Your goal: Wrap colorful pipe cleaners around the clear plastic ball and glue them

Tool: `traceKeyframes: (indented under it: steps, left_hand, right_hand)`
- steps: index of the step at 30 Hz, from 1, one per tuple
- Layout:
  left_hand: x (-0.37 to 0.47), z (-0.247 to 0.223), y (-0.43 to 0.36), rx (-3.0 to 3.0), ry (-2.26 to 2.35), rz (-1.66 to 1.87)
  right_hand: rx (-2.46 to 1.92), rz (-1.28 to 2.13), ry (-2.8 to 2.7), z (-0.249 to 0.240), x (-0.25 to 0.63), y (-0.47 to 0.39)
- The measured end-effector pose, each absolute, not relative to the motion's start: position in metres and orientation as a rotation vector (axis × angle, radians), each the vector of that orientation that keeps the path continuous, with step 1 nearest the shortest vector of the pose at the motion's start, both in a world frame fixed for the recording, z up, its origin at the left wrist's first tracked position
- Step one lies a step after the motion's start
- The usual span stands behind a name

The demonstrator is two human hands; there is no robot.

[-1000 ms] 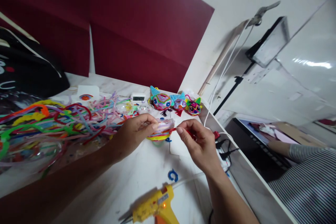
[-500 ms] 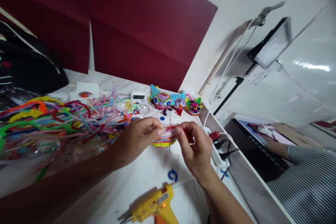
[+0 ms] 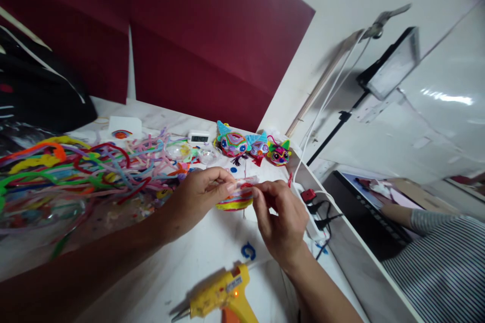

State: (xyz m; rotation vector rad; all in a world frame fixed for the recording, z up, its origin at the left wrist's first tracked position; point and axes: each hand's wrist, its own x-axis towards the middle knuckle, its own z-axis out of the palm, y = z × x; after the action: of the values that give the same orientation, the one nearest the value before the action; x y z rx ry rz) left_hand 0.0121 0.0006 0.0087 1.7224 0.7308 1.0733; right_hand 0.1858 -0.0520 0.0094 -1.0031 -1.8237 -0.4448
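Observation:
Between my hands, above the white table [image 3: 212, 242], is a rounded craft piece [image 3: 235, 204] covered in stripes of yellow, pink and other colours, with a clear-looking upper edge. My left hand [image 3: 200, 194] pinches its left side between thumb and fingers. A red pipe cleaner [image 3: 247, 185] runs along the upper part of the piece. My right hand [image 3: 282, 217] has thumb and forefinger closed on this strand, and a red tail sticks up behind the knuckles. Below the hands lie a curled blue pipe cleaner [image 3: 248, 251] and a yellow glue gun [image 3: 220, 292] with its orange light on.
Piled pipe cleaners [image 3: 106, 166] cover the left side. At the back stand a small digital clock [image 3: 199, 137] and several finished animal heads [image 3: 233, 144]. A power strip [image 3: 312, 217] with plugs lies along the right edge. Beyond it is a person in a striped sleeve [image 3: 432, 224].
My right hand has turned slightly, its fingers shifting along the red pipe cleaner, whose tail now shows behind the hand. The craft piece has tilted a little; my left hand keeps its pinch.

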Motion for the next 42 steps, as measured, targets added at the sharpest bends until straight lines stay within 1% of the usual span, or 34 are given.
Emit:
traceKeyframes:
  steps: [8,17,25,30,37,42]
  left_hand:
    - [0.014,0.004,0.001,1.643,0.775,1.085]
    - [0.019,-0.003,0.0,1.609,0.799,1.079]
    - [0.02,-0.004,-0.002,1.577,0.823,1.137]
    - [0.019,-0.004,0.0,1.542,0.821,1.169]
    - [0.015,0.0,0.002,1.45,0.788,1.177]
    - [0.011,0.0,0.009,1.45,0.803,1.192]
  right_hand:
    - [-0.992,-0.54,-1.803,0.004,0.18,-0.053]
    - [-1.015,-0.486,-1.769,-0.004,0.175,-0.052]
    - [-1.046,-0.349,-1.759,-0.01,0.169,-0.051]
    - [-1.068,-0.185,-1.754,-0.01,0.168,-0.051]
    - [-1.075,0.067,-1.807,0.002,0.176,-0.054]
    - [-1.1,0.101,-1.82,0.011,0.182,-0.057]
